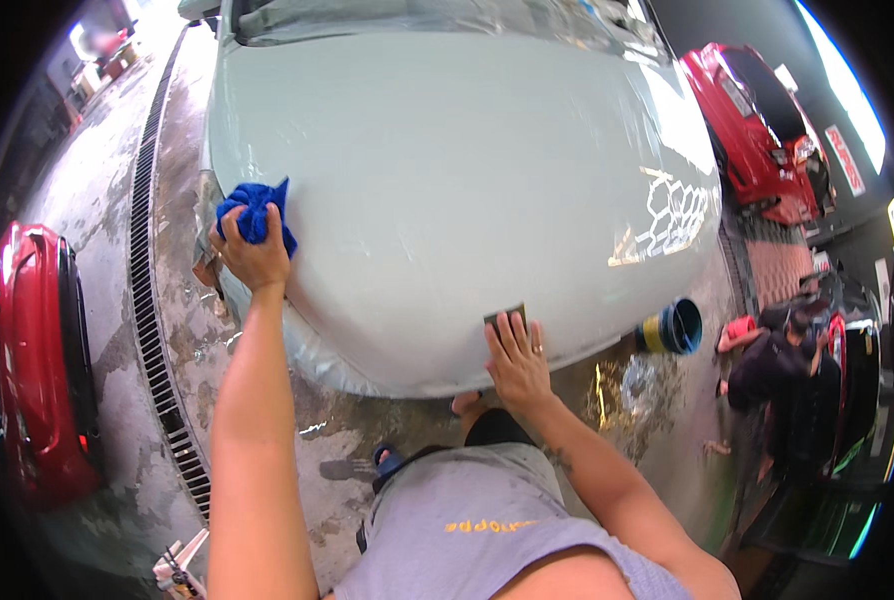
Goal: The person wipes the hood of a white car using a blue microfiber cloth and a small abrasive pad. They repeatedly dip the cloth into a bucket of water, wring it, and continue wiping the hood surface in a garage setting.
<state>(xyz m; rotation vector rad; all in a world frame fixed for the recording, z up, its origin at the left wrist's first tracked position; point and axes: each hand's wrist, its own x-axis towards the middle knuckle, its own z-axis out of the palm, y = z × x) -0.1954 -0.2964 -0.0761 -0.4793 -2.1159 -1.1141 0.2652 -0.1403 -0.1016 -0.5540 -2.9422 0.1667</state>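
The left hand [256, 262] is curling tightly around a bunched blue plush cloth [257, 199] at the left edge of the car hood [437, 190]. Well apart, to its right and nearer the body, the right hand [520, 372] is lying flat, fingers extending over a dark rectangular pad [495, 319] (they are hiding its long axis). The pad is sitting beneath and just past those fingertips, against the hood.
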